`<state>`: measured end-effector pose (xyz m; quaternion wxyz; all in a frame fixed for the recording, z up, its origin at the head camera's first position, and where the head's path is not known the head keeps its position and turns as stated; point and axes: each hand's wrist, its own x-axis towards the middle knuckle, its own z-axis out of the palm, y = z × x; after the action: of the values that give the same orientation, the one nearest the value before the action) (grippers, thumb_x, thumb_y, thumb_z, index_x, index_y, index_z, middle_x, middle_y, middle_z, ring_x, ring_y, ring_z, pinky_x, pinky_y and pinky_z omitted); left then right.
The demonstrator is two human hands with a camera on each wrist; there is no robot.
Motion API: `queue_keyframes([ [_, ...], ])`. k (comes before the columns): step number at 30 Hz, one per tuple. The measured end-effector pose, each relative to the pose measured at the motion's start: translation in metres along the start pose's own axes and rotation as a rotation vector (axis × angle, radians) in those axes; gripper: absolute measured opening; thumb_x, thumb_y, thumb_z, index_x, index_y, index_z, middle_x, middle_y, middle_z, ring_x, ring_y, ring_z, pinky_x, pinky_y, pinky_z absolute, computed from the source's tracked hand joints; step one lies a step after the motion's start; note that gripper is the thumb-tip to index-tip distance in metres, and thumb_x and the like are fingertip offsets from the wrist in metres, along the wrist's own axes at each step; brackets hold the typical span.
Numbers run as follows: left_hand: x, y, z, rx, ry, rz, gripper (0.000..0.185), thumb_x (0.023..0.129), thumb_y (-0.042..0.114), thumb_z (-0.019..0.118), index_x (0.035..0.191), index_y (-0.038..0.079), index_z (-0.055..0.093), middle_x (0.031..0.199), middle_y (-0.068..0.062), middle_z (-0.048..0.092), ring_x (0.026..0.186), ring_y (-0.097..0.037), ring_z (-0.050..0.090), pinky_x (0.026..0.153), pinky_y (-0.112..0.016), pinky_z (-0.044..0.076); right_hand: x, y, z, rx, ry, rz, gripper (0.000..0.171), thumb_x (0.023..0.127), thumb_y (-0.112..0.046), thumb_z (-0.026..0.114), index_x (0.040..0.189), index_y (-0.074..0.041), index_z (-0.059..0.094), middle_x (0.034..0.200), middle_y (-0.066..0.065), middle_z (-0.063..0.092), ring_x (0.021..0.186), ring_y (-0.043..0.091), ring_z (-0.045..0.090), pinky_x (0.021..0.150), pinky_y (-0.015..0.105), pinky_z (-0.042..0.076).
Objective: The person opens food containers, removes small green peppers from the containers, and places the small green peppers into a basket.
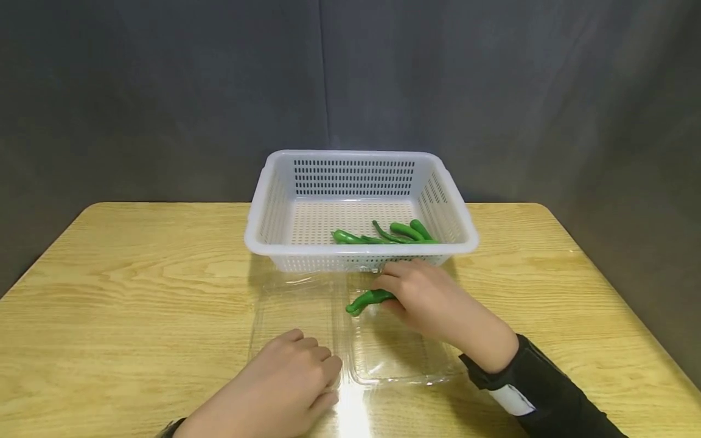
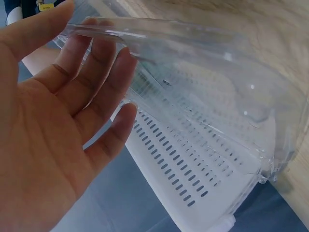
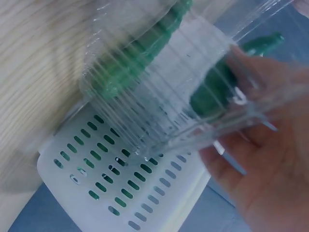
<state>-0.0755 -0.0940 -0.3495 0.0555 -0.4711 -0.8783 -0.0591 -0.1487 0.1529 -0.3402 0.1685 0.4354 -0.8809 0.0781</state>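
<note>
My right hand (image 1: 424, 298) grips a green chili pepper (image 1: 368, 299) above the right half of an open clear plastic clamshell container (image 1: 394, 356). The pepper's curved tip points left; its other end is hidden by the fingers. Through the clear plastic in the right wrist view shows another long green shape (image 3: 140, 58), likely a pepper; its exact place I cannot tell. Near the front of the hinge, my left hand (image 1: 287, 380) pinches the container's edge between thumb and bent fingers. The left wrist view shows the clear plastic (image 2: 193, 53) running past those fingertips.
Behind the container stands a white perforated basket (image 1: 358, 249), its front rim hiding part of several green peppers (image 1: 405, 231) inside. Both stand on a light wooden table (image 1: 137, 292). A dark grey curtain (image 1: 350, 79) hangs behind the table.
</note>
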Motion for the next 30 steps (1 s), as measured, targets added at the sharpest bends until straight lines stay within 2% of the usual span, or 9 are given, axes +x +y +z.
queue_keyframes([
  [5, 0.0, 0.001, -0.001, 0.012, -0.001, -0.002, 0.026, 0.084, 0.027, 0.071, 0.068, 0.02, 0.051, 0.061, 0.013, 0.038, 0.056, -0.005, 0.033, 0.059, -0.021, 0.028, 0.002, 0.001, 0.0, -0.014, 0.068, -0.051, 0.032, 0.075, -0.011, 0.086, 0.104, -0.008, 0.072, 0.092, 0.0, 0.062, 0.086, 0.018, 0.061, 0.083, 0.036, 0.05],
  [10, -0.001, 0.0, 0.0, 0.007, -0.023, -0.005, 0.025, 0.085, 0.027, 0.072, 0.07, 0.02, 0.054, 0.062, 0.013, 0.04, 0.057, -0.005, 0.034, 0.06, -0.021, 0.029, 0.002, 0.003, -0.002, -0.043, 0.128, -0.089, 0.031, 0.081, -0.014, 0.081, 0.109, -0.006, 0.07, 0.097, 0.002, 0.064, 0.09, 0.02, 0.063, 0.084, 0.037, 0.05],
  [17, -0.007, -0.002, -0.002, -0.009, -0.048, -0.035, 0.022, 0.086, 0.028, 0.073, 0.073, 0.019, 0.058, 0.062, 0.014, 0.04, 0.057, -0.004, 0.034, 0.06, -0.021, 0.031, 0.004, 0.009, -0.01, -0.105, 0.255, -0.17, 0.031, 0.087, -0.013, 0.074, 0.116, -0.004, 0.068, 0.105, 0.005, 0.068, 0.099, 0.024, 0.065, 0.093, 0.041, 0.049],
  [24, -0.007, -0.003, -0.002, 0.021, -0.014, -0.027, 0.022, 0.085, 0.026, 0.071, 0.072, 0.019, 0.055, 0.062, 0.012, 0.041, 0.058, -0.006, 0.039, 0.061, -0.023, 0.034, 0.003, 0.019, -0.011, -0.11, 0.318, -0.166, 0.025, 0.089, -0.011, 0.07, 0.113, -0.004, 0.068, 0.104, 0.007, 0.069, 0.099, 0.026, 0.065, 0.091, 0.042, 0.05],
  [30, -0.007, -0.002, 0.0, 0.018, -0.007, -0.015, 0.025, 0.085, 0.026, 0.071, 0.071, 0.02, 0.052, 0.062, 0.013, 0.038, 0.058, -0.005, 0.035, 0.061, -0.022, 0.032, 0.0, 0.026, -0.012, -0.113, 0.332, -0.113, 0.028, 0.086, -0.004, 0.07, 0.114, -0.003, 0.068, 0.107, 0.009, 0.069, 0.1, 0.028, 0.064, 0.088, 0.043, 0.051],
])
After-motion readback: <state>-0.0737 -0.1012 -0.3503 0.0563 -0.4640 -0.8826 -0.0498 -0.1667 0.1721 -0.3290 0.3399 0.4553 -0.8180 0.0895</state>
